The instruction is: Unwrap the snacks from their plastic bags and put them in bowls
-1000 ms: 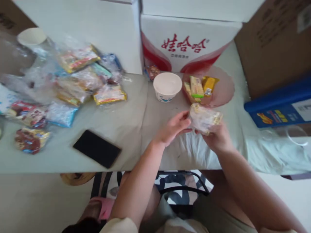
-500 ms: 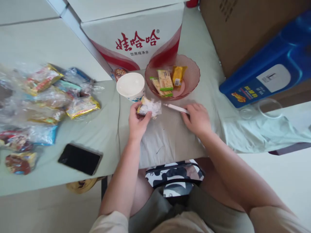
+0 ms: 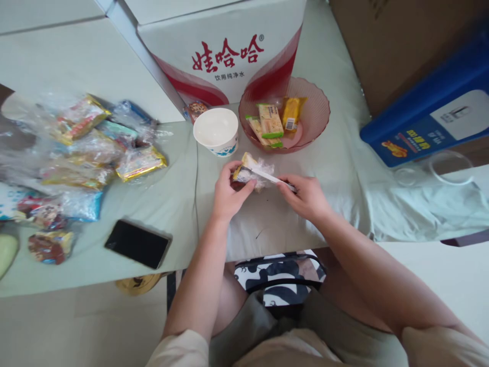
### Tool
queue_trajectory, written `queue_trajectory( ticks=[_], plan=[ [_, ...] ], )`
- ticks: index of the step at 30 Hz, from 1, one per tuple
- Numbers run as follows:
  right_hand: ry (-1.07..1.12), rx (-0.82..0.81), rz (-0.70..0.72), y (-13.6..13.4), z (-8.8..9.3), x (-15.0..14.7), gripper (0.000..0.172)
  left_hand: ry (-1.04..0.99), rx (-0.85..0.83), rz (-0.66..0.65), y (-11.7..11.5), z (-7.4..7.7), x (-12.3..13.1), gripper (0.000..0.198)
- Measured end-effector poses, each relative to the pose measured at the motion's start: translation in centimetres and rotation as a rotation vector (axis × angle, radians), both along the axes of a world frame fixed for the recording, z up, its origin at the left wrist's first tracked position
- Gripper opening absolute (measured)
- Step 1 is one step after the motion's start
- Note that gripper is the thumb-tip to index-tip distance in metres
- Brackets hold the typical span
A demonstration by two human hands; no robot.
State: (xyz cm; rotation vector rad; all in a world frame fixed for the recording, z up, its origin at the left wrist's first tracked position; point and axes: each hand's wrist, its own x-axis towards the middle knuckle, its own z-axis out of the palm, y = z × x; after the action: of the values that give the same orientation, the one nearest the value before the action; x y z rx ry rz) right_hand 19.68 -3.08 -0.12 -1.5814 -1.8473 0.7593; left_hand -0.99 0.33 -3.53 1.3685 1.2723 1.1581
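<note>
Pale green cloth (image 3: 336,171), white carton (image 3: 229,89) behind

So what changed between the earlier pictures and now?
Since the first picture, the right hand has let go of the wrapped packet and taken hold of a white pen-like tool. Since the second, that tool has moved left, its tip now over the packet in the left hand; contact is hard to tell. The bowl, paper cup and phone stayed put; the view shifted.

Pale green tablecloth (image 3: 344,168), light floor (image 3: 91,326), soft daylight
</note>
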Motion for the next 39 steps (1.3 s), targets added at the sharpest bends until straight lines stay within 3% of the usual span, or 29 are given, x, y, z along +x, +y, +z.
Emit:
queue_trajectory(
  ticks=[4,7,10,12,14,17,21,25,31,39],
  plan=[
    [-0.062,-0.016,0.034,-0.1,0.1,0.8,0.04,-0.025,0.005,0.063,0.2,-0.4,-0.9,0.059],
    [-0.118,-0.073,0.011,-0.5,-0.5,2.7,0.039,0.075,0.048,0.204,0.6,-0.8,-2.5,0.049],
    [-0.192,0.103,-0.134,-0.9,-1.3,4.7,0.033,0.242,0.125,0.293,0.8,-0.9,-3.9,0.051],
    [-0.233,0.245,-0.201,-1.1,-1.7,5.2,0.033,0.288,0.135,0.241,0.7,-0.8,-4.2,0.061],
    [-0.233,0.283,-0.16,-1.1,-1.8,4.8,0.031,0.289,0.109,0.144,0.3,-0.5,-3.8,0.065],
    [-0.154,0.236,0.005,-1.1,-1.8,2.7,0.031,0.199,0.035,0.003,-0.3,0.1,-2.5,0.055],
    [-0.035,0.148,0.169,-1.0,-2.0,0.0,0.052,0.018,-0.069,-0.142,-0.8,0.5,-1.1,0.056],
    [0.04,0.101,0.148,-0.9,-2.2,-0.8,0.065,-0.052,-0.101,-0.163,-0.6,0.8,-0.8,0.059],
    [0.073,0.089,0.099,-0.6,-2.7,-0.3,0.062,-0.124,-0.166,-0.26,-0.6,0.8,-0.6,0.064],
    [0.113,0.167,0.161,-0.7,-2.7,0.1,0.06,-0.106,-0.136,-0.07,-0.7,1.3,-0.6,0.032]
  ],
)
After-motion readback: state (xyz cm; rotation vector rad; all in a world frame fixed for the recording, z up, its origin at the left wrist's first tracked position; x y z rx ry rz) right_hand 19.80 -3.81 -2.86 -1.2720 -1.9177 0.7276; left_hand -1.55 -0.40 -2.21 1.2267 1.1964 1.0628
